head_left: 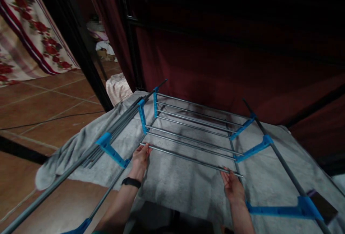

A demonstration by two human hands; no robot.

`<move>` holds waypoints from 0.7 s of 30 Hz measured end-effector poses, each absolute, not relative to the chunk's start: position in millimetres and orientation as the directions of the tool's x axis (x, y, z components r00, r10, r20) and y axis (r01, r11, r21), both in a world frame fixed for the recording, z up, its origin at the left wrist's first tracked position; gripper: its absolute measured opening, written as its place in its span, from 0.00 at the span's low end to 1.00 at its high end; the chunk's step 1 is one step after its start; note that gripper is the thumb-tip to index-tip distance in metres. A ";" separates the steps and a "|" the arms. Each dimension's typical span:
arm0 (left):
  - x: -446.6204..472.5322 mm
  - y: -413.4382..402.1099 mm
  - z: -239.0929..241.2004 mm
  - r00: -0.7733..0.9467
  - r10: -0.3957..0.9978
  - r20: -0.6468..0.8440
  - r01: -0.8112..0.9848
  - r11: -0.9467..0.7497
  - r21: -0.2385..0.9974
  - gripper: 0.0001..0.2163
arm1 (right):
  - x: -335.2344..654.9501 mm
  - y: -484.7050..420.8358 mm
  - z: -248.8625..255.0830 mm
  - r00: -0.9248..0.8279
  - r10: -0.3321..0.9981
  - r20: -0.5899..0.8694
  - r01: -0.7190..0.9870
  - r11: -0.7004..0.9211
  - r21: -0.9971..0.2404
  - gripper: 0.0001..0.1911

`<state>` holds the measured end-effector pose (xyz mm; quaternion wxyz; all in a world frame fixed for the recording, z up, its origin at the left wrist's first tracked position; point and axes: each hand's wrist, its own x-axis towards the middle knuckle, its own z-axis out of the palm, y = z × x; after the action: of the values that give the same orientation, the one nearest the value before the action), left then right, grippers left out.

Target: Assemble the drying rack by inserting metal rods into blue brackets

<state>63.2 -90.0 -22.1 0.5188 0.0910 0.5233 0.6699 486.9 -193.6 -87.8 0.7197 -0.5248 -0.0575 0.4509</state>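
Note:
A drying rack of grey metal rods and blue plastic brackets lies on a grey cloth [178, 180] on the floor. My left hand [140, 159] grips the left end of the nearest loose metal rod [188, 158], a black band on that wrist. My right hand [232, 185] holds the same rod near its right end, fingers curled under it. Beyond the rod, several parallel rods [194, 126] sit fixed between two blue brackets [142, 116]. Long grey side poles [81, 162] with blue joints run along both sides.
A dark red curtain [215, 58] hangs behind the rack. Brown tiled floor [40, 104] lies to the left, with a black cable across it. A flowered cloth [24, 29] hangs at the upper left. A dark flat object [322, 205] rests on the grey cloth at right.

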 end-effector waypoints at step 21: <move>60.1 -94.5 -24.2 -0.504 0.763 -0.405 -0.480 0.142 0.866 0.11 | 486.0 -195.3 -86.5 0.597 0.720 -0.355 -0.563 0.060 -0.825 0.10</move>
<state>60.1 -94.5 -24.2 0.4827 0.1214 0.5813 0.6437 486.0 -195.3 -86.5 0.7243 -0.5234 -0.0750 0.4426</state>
